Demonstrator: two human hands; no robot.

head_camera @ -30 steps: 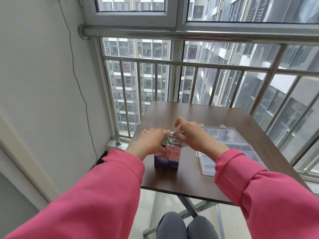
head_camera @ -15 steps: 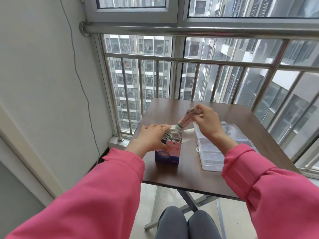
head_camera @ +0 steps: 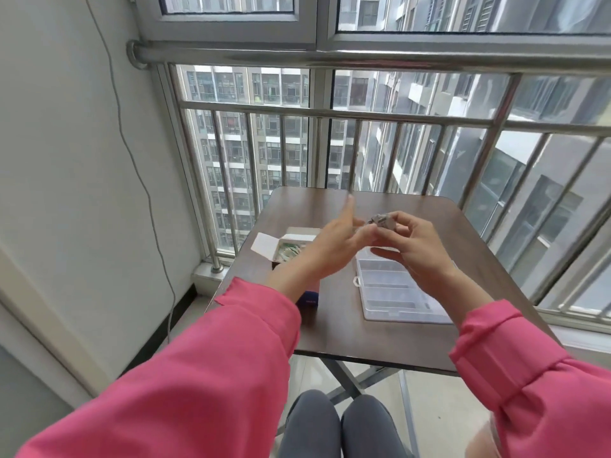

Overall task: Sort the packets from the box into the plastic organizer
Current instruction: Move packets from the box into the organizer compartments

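I am pinching one packet (head_camera: 383, 223) in my right grip (head_camera: 418, 247), left grip (head_camera: 334, 241) released, above the organizer (head_camera: 393, 292); its visible compartments look unfilled, the box (head_camera: 291, 256) still stuffed.

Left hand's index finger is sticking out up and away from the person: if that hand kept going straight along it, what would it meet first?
Probably the steel window railing beyond the brown table's far edge; nothing shows between it and the left hand, though depth is unclear.

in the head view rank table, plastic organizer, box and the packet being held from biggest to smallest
1. table
2. plastic organizer
3. box, though the left arm hides part of it
4. packet, mostly covered by fingers
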